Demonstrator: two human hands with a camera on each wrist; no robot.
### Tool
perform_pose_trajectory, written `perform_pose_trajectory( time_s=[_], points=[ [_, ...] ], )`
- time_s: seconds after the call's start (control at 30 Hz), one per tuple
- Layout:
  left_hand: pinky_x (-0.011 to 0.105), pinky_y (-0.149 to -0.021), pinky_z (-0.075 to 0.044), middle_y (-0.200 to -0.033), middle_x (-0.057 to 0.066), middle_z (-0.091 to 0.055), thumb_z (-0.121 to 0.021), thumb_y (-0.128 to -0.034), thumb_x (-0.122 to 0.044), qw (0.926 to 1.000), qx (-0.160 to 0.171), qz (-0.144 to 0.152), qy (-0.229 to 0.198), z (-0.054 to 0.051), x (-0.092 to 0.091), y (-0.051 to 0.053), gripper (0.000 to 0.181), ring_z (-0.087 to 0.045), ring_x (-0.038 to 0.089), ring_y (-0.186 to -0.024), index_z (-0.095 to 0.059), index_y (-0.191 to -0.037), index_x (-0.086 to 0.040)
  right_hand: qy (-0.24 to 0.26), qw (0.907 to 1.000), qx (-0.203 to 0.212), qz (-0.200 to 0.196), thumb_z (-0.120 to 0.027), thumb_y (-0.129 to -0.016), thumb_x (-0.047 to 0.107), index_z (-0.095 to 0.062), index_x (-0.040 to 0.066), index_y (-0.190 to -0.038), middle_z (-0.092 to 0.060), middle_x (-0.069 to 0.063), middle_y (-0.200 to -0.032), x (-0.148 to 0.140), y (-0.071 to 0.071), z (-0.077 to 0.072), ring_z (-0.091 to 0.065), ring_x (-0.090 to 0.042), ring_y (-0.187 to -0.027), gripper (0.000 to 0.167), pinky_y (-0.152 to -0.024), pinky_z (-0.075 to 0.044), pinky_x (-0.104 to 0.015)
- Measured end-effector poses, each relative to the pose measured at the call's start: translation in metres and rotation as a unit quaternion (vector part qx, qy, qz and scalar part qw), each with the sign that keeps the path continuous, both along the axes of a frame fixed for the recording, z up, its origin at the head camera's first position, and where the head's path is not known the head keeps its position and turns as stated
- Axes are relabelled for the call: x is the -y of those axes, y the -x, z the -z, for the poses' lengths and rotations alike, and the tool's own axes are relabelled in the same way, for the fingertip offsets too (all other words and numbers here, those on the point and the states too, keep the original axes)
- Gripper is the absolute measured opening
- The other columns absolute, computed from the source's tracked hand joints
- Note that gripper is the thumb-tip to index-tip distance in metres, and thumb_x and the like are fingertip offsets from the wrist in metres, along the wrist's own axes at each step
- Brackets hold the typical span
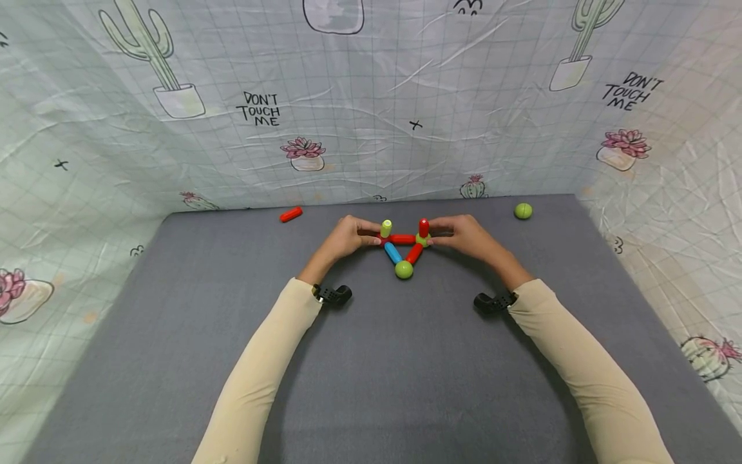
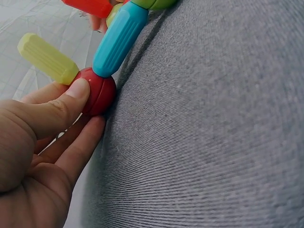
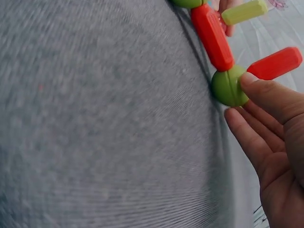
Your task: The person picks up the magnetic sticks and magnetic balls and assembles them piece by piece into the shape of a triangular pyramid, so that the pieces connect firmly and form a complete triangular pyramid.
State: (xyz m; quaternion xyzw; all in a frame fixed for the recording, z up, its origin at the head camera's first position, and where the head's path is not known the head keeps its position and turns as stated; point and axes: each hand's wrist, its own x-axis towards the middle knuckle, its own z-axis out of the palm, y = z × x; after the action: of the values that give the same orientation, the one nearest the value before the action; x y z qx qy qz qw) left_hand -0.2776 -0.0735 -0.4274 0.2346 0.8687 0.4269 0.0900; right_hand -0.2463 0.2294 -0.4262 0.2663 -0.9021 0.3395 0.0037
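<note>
A triangle of rods and balls lies flat on the grey table. Its sides are a blue rod [image 1: 393, 253] and two red rods [image 1: 402, 239]; a green ball [image 1: 404, 269] forms the near corner. My left hand [image 1: 346, 237] pinches the red ball [image 2: 99, 91] at the far left corner, from which a yellow-green rod [image 2: 47, 58] stands up. At the far right corner my right hand [image 1: 466, 236] pinches another green ball [image 3: 230, 86] between thumb and fingers. An upright red rod [image 3: 275, 63] rises from that ball.
A loose red rod [image 1: 291, 214] lies near the table's back edge on the left. Another green ball [image 1: 523, 211] rests at the back right. Behind the grey table [image 1: 394, 374] hangs a cactus-printed cloth [image 1: 371, 84], which also covers both sides.
</note>
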Motion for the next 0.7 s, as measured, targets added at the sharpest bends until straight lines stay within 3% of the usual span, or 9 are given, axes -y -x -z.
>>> perform_pose_trajectory(
  time_s=[0.17,0.3,0.4,0.5,0.6,0.7],
  points=[
    [0.033,-0.091,-0.055,-0.118,0.011,-0.074,-0.079,-0.0904,-0.014,0.9997,-0.008,0.018,0.013,0.0,0.003,0.003,0.034,-0.069,0.021,-0.11,-0.074,-0.123,-0.004,-0.01,0.9995,0.027,0.014,-0.079,-0.091,0.021,-0.074,0.006,-0.123,-0.074,-0.01,-0.119,-0.002,0.002,0.005,-0.067,-0.029,-0.116,0.036,-0.098,-0.053,-0.048],
    [0.038,-0.097,-0.055,-0.126,0.011,-0.071,-0.077,-0.092,-0.014,0.9993,-0.022,0.029,0.011,-0.003,0.018,0.007,0.041,-0.067,0.023,-0.117,-0.069,-0.132,-0.006,0.003,0.999,0.04,0.019,-0.08,-0.091,0.021,-0.074,0.006,-0.122,-0.074,-0.009,-0.118,-0.001,0.003,0.008,-0.068,-0.026,-0.114,0.035,-0.097,-0.053,-0.046],
    [0.04,-0.098,-0.054,-0.128,0.012,-0.07,-0.075,-0.0935,-0.01,0.9982,-0.059,-0.003,-0.001,-0.008,0.038,0.012,0.039,-0.067,0.026,-0.118,-0.069,-0.132,-0.005,0.015,0.9985,0.047,0.022,-0.08,-0.09,0.02,-0.075,0.007,-0.121,-0.075,-0.009,-0.116,-0.001,0.003,0.009,-0.07,-0.024,-0.111,0.034,-0.095,-0.054,-0.045],
    [0.043,-0.098,-0.054,-0.126,0.015,-0.07,-0.072,-0.0938,-0.003,0.9913,-0.121,-0.052,-0.004,-0.013,0.063,0.017,0.033,-0.067,0.03,-0.116,-0.072,-0.127,-0.003,0.025,0.9981,0.049,0.028,-0.082,-0.089,0.019,-0.075,0.006,-0.119,-0.076,-0.009,-0.114,-0.001,0.003,0.01,-0.07,-0.024,-0.11,0.034,-0.095,-0.054,-0.045],
    [0.049,-0.096,-0.053,-0.125,0.019,-0.07,-0.071,-0.093,0.002,0.9789,-0.181,-0.092,0.028,-0.018,0.092,0.024,0.03,-0.067,0.036,-0.112,-0.073,-0.123,-0.002,0.029,0.9979,0.048,0.032,-0.083,-0.088,0.018,-0.075,0.006,-0.119,-0.076,-0.01,-0.113,-0.002,0.003,0.01,-0.071,-0.025,-0.109,0.034,-0.094,-0.054,-0.045],
    [0.054,-0.098,-0.05,-0.128,0.021,-0.067,-0.07,-0.0936,0.002,0.9693,-0.199,-0.122,0.078,-0.021,0.12,0.03,0.031,-0.064,0.04,-0.116,-0.071,-0.125,-0.001,0.028,0.9979,0.049,0.032,-0.083,-0.087,0.019,-0.075,0.005,-0.119,-0.075,-0.011,-0.114,-0.002,0.003,0.009,-0.071,-0.026,-0.109,0.035,-0.094,-0.054,-0.046]
  ],
)
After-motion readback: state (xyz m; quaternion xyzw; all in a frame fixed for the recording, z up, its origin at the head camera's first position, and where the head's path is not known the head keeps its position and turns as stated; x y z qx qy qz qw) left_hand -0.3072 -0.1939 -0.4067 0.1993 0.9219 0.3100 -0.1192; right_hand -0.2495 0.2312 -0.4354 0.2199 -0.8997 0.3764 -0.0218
